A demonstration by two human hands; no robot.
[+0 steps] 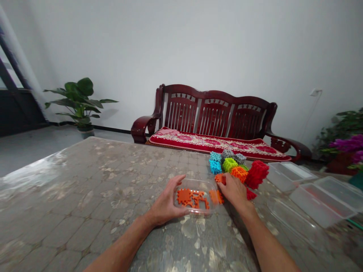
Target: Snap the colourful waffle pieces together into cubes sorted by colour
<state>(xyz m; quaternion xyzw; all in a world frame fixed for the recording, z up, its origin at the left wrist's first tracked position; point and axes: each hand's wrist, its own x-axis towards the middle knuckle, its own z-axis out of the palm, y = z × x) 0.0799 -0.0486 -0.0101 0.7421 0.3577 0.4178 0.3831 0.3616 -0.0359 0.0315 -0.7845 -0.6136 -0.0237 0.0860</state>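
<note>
On the table, a clear plastic container (195, 214) holds several flat orange interlocking pieces (185, 196) with toothed edges. My left hand (167, 200) grips the container's left side, thumb at the near edge and fingers at the far edge. To the right of the container, my right hand (235, 190) has its fingertips closed on an orange interlocking piece (219, 178), partly hidden by the hand. More orange pieces (219, 197) show by the container's right wall. Just beyond my right hand lie built-up blocks of such pieces: blue (215, 166), grey (227, 155), green (229, 164), orange (239, 173) and red (257, 174).
Clear plastic boxes (317, 204) stand at the right side of the table (85, 196), with a transparent lid (295, 223) lying nearer. Behind the table is a wooden bench (212, 113) with a red cover. Potted plants (79, 100) stand on both sides.
</note>
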